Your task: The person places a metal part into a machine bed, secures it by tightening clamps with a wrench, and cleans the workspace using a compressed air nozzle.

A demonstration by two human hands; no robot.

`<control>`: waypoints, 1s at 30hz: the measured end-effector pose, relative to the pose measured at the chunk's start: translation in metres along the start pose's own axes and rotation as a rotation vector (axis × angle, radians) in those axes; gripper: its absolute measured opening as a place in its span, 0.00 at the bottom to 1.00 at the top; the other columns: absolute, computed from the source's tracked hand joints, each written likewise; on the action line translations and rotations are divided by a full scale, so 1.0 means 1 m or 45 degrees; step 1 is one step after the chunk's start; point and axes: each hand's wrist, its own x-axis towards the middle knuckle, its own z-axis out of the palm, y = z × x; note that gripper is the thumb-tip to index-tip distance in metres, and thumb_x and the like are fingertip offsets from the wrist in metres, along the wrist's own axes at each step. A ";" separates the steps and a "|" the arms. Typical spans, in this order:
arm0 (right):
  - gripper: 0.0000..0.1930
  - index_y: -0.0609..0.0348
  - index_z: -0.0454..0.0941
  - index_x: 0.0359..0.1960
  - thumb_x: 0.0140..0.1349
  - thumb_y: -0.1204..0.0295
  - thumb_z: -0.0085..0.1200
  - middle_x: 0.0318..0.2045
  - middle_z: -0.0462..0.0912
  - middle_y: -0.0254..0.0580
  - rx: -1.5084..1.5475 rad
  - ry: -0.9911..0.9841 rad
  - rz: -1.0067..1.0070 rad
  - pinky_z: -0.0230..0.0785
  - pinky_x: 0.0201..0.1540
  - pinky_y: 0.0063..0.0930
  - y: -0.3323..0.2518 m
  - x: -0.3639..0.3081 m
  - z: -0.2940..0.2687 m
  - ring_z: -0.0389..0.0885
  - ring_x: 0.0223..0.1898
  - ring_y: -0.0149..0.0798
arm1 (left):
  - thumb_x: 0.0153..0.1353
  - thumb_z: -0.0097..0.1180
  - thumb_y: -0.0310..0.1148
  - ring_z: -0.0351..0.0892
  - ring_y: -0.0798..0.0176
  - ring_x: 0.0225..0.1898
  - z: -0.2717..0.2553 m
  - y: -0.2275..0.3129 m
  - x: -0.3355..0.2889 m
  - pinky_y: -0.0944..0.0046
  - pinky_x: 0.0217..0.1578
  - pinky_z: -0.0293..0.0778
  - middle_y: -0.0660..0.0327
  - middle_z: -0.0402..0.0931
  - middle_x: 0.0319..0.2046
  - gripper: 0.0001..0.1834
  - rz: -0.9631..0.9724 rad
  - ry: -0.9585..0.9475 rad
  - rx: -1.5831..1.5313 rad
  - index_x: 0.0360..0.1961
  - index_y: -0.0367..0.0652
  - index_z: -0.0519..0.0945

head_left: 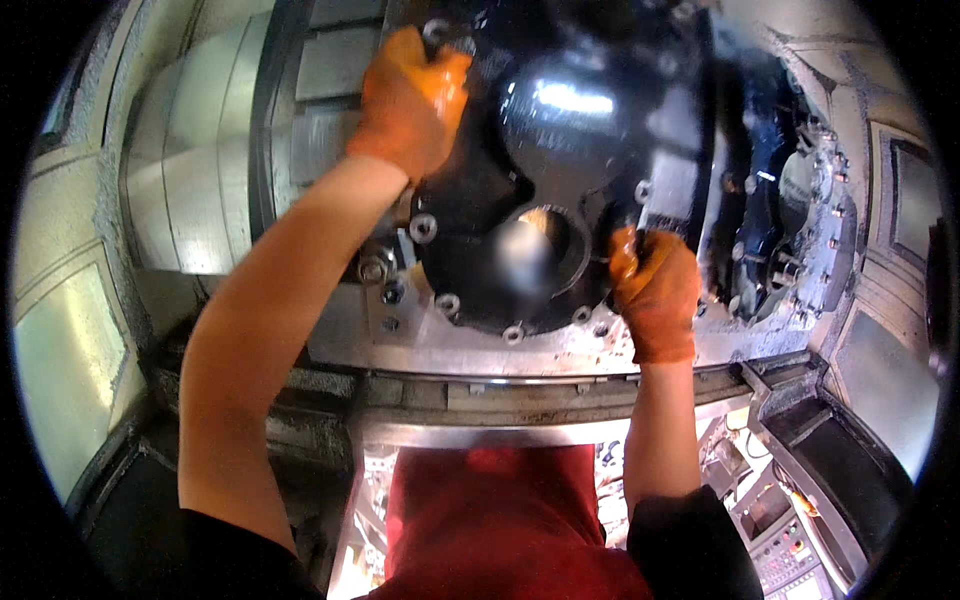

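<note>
A large, glossy black metal housing (560, 150) with a round bore (575, 255) low in its middle lies in front of me. Bolt holes with bare metal rings line its rim. My left hand (415, 105), in an orange glove that looks wet, is closed around the housing's upper left edge; its fingertips are partly hidden. Lower down on the right, my right hand (655, 295), gloved the same way, is closed at the lower right edge. What its curled fingers press against is mostly covered by the glove.
Beneath the housing is a bright metal fixture plate (480, 355). A second dark casting (775, 220) with bolts stands to the right. Ribbed metal covers (195, 150) rise at the left. A machine sill (500, 400) runs before me; a control panel (790, 560) sits at lower right.
</note>
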 end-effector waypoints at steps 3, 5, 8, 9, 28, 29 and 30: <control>0.15 0.63 0.77 0.28 0.57 0.62 0.62 0.24 0.80 0.55 -0.113 -0.432 0.259 0.68 0.30 0.45 -0.009 0.027 -0.032 0.78 0.26 0.57 | 0.61 0.57 0.32 0.67 0.59 0.26 0.002 0.008 0.005 0.57 0.29 0.67 0.55 0.70 0.22 0.11 -0.483 -0.006 -0.401 0.28 0.37 0.70; 0.15 0.64 0.79 0.31 0.57 0.62 0.61 0.26 0.81 0.54 -0.040 -0.217 0.277 0.70 0.33 0.44 0.006 0.031 -0.031 0.79 0.28 0.56 | 0.64 0.54 0.30 0.64 0.70 0.26 0.002 0.022 0.006 0.64 0.26 0.64 0.67 0.65 0.22 0.09 -0.494 0.002 -0.376 0.28 0.42 0.69; 0.18 0.67 0.78 0.43 0.54 0.67 0.61 0.36 0.82 0.54 0.266 -0.013 0.473 0.71 0.44 0.43 0.025 0.051 -0.024 0.80 0.39 0.56 | 0.62 0.56 0.32 0.69 0.58 0.25 -0.012 0.040 0.014 0.56 0.29 0.69 0.53 0.72 0.22 0.11 -0.528 -0.043 -0.396 0.29 0.35 0.72; 0.20 0.68 0.77 0.45 0.54 0.66 0.61 0.37 0.82 0.55 0.305 0.114 0.322 0.71 0.46 0.43 0.030 0.065 -0.019 0.80 0.40 0.57 | 0.63 0.55 0.32 0.68 0.64 0.24 -0.004 0.024 0.011 0.60 0.26 0.68 0.59 0.70 0.21 0.09 -0.579 -0.043 -0.400 0.31 0.37 0.72; 0.33 0.68 0.70 0.56 0.55 0.56 0.59 0.49 0.76 0.64 0.287 0.186 0.099 0.67 0.56 0.45 0.069 0.188 0.030 0.74 0.51 0.61 | 0.63 0.51 0.25 0.72 0.68 0.30 -0.048 0.014 0.022 0.66 0.32 0.70 0.64 0.75 0.29 0.03 -0.510 -0.450 -0.463 0.37 0.40 0.74; 0.30 0.65 0.72 0.54 0.55 0.56 0.58 0.46 0.77 0.63 0.309 0.168 0.114 0.68 0.54 0.44 0.071 0.190 0.028 0.76 0.49 0.59 | 0.63 0.51 0.25 0.71 0.68 0.29 -0.049 0.016 0.024 0.66 0.31 0.70 0.65 0.74 0.28 0.02 -0.486 -0.439 -0.433 0.37 0.40 0.74; 0.29 0.65 0.72 0.53 0.55 0.56 0.58 0.45 0.77 0.62 0.244 0.089 0.156 0.69 0.53 0.44 0.072 0.191 0.024 0.76 0.48 0.58 | 0.63 0.51 0.25 0.71 0.68 0.29 -0.048 0.016 0.026 0.66 0.31 0.70 0.65 0.75 0.28 0.03 -0.581 -0.461 -0.490 0.37 0.40 0.74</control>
